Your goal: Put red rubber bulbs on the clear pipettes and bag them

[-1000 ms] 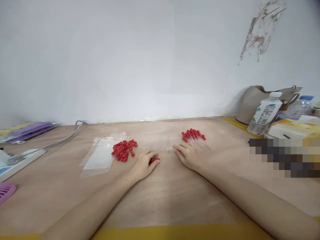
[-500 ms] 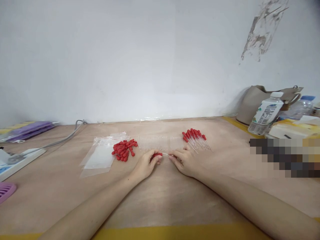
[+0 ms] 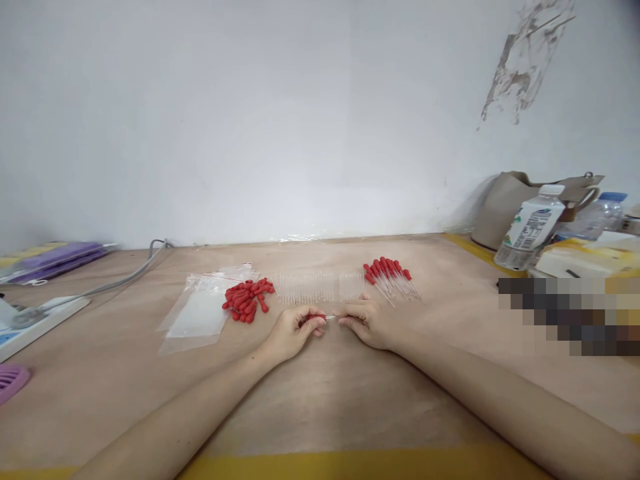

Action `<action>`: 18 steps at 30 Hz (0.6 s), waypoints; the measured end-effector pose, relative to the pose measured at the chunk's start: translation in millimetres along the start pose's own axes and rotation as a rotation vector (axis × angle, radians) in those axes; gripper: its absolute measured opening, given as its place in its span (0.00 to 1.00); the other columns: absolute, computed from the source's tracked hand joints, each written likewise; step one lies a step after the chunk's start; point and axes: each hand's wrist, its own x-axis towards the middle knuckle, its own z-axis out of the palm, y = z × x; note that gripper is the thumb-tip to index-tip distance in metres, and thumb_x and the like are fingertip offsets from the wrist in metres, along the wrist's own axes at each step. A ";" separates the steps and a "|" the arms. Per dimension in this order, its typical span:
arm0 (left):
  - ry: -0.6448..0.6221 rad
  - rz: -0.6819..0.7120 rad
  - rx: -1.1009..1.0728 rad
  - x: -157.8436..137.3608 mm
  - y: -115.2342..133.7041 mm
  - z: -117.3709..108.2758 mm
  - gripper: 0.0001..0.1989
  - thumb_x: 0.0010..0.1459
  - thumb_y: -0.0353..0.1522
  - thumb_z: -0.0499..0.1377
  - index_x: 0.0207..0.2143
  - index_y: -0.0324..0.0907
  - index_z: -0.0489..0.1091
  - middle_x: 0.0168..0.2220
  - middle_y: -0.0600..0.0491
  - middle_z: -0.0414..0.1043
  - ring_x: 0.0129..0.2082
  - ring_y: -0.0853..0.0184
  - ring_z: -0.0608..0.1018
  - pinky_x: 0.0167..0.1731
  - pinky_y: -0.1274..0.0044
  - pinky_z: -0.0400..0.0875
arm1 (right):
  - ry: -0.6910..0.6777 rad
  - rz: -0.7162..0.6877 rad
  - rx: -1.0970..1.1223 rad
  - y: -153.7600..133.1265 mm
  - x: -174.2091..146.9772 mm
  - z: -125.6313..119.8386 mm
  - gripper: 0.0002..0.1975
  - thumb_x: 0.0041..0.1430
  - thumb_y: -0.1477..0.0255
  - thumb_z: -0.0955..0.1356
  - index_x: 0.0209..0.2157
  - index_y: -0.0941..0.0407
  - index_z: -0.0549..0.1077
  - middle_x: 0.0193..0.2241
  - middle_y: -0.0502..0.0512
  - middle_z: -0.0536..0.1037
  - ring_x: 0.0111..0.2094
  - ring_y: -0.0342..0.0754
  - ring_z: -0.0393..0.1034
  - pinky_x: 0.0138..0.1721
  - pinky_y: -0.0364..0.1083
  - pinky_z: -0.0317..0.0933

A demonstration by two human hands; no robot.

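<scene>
Between the fingers of my left hand (image 3: 296, 331) is a red rubber dropper bulb (image 3: 317, 318), pinched near its open end. My right hand (image 3: 367, 323) pinches a thin clear dropper tube (image 3: 332, 317), whose end meets the bulb; how deep it sits inside I cannot tell. Just behind my hands lies a row of clear tubes (image 3: 305, 287), side by side. Left of that row is a pile of loose red bulbs (image 3: 245, 300). Past my right hand, assembled droppers (image 3: 393, 277) with red bulbs lie fanned out.
Clear zip bags (image 3: 200, 313) lie left of the bulb pile. Farther left are a power strip (image 3: 47, 323) with a grey cable and purple packets (image 3: 65, 260). At the right stand a bottle (image 3: 533, 227), a grey-brown bag (image 3: 495, 210) and a yellow-white packet (image 3: 575, 260).
Both hands have moved slightly nearer to me, with the bulb and tube still between them. The piles and the row look the same.
</scene>
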 end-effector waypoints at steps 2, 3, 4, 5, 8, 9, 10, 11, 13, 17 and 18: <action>-0.037 -0.015 0.000 -0.9 -0.2 0.5 0.11 0.54 0.36 0.55 0.33 0.37 0.68 0.24 0.54 0.71 0.24 0.71 0.75 0.29 0.78 0.71 | 0.003 -0.019 -0.080 -1.0 -0.6 -3.0 0.10 0.59 0.71 0.60 0.33 0.54 0.73 0.25 0.50 0.75 0.25 0.41 0.64 0.32 0.43 0.49; -0.046 -0.019 0.008 -1.1 -0.4 0.7 0.11 0.54 0.36 0.55 0.33 0.37 0.69 0.24 0.54 0.71 0.24 0.71 0.75 0.29 0.78 0.71 | 0.015 -0.030 -0.129 -1.6 -1.1 -3.2 0.11 0.59 0.70 0.60 0.32 0.54 0.73 0.24 0.50 0.74 0.25 0.41 0.63 0.32 0.44 0.48; -0.045 -0.018 0.023 -1.2 -0.6 0.9 0.11 0.55 0.36 0.54 0.33 0.37 0.69 0.24 0.54 0.71 0.24 0.71 0.75 0.29 0.78 0.71 | 0.032 -0.038 -0.175 -2.0 -1.7 -2.5 0.11 0.59 0.70 0.60 0.31 0.54 0.74 0.24 0.50 0.74 0.25 0.41 0.63 0.32 0.44 0.47; -0.036 -0.012 0.044 -1.1 -0.8 0.9 0.11 0.55 0.36 0.54 0.34 0.37 0.69 0.24 0.54 0.71 0.24 0.71 0.75 0.28 0.78 0.71 | 0.044 -0.045 -0.209 -2.3 -2.0 -1.1 0.12 0.59 0.71 0.60 0.31 0.54 0.74 0.23 0.51 0.74 0.24 0.41 0.62 0.32 0.44 0.47; -0.004 0.023 0.106 -0.5 -0.8 0.3 0.10 0.55 0.35 0.54 0.34 0.38 0.69 0.24 0.54 0.71 0.24 0.71 0.74 0.28 0.79 0.70 | 0.056 -0.023 -0.194 -1.6 -1.9 4.1 0.12 0.60 0.71 0.59 0.32 0.55 0.74 0.24 0.52 0.74 0.24 0.41 0.62 0.32 0.45 0.47; 0.003 0.033 0.115 -0.5 -0.6 0.1 0.10 0.55 0.35 0.54 0.35 0.38 0.69 0.24 0.54 0.71 0.24 0.71 0.74 0.28 0.79 0.70 | 0.043 -0.006 -0.150 -1.0 -1.4 4.9 0.12 0.60 0.71 0.59 0.33 0.55 0.74 0.25 0.52 0.74 0.24 0.41 0.62 0.33 0.44 0.47; 0.008 0.042 0.117 -0.8 -0.4 -0.2 0.10 0.55 0.35 0.54 0.35 0.38 0.69 0.24 0.54 0.71 0.24 0.71 0.74 0.29 0.79 0.70 | 0.017 0.011 -0.095 -0.2 -0.7 5.1 0.12 0.60 0.72 0.59 0.33 0.55 0.73 0.25 0.51 0.74 0.25 0.41 0.62 0.33 0.44 0.48; 0.007 0.050 0.118 -1.3 0.0 -0.4 0.10 0.56 0.35 0.53 0.35 0.37 0.69 0.24 0.54 0.71 0.24 0.71 0.74 0.29 0.79 0.70 | -0.020 0.025 -0.035 0.7 0.0 4.5 0.12 0.60 0.72 0.59 0.32 0.55 0.73 0.25 0.50 0.74 0.25 0.40 0.63 0.34 0.44 0.48; 0.008 0.065 0.127 -2.9 0.8 -0.4 0.09 0.56 0.34 0.53 0.34 0.38 0.69 0.24 0.55 0.71 0.24 0.71 0.74 0.29 0.79 0.70 | -0.105 0.046 0.065 2.2 1.5 2.4 0.13 0.60 0.72 0.59 0.30 0.56 0.73 0.24 0.49 0.74 0.24 0.40 0.62 0.34 0.43 0.48; 0.036 0.097 0.148 -6.1 2.3 0.3 0.08 0.56 0.32 0.53 0.34 0.38 0.69 0.24 0.54 0.72 0.24 0.71 0.75 0.28 0.80 0.70 | -0.177 0.090 0.130 1.9 3.6 -1.2 0.14 0.61 0.70 0.58 0.27 0.56 0.71 0.22 0.46 0.73 0.21 0.38 0.60 0.36 0.44 0.48; 0.049 0.103 0.150 -6.4 2.4 0.2 0.08 0.55 0.32 0.54 0.34 0.38 0.70 0.25 0.54 0.73 0.25 0.71 0.75 0.28 0.80 0.70 | -0.177 0.098 0.126 1.2 3.8 -1.5 0.14 0.61 0.70 0.58 0.26 0.57 0.71 0.21 0.46 0.73 0.21 0.38 0.59 0.36 0.44 0.48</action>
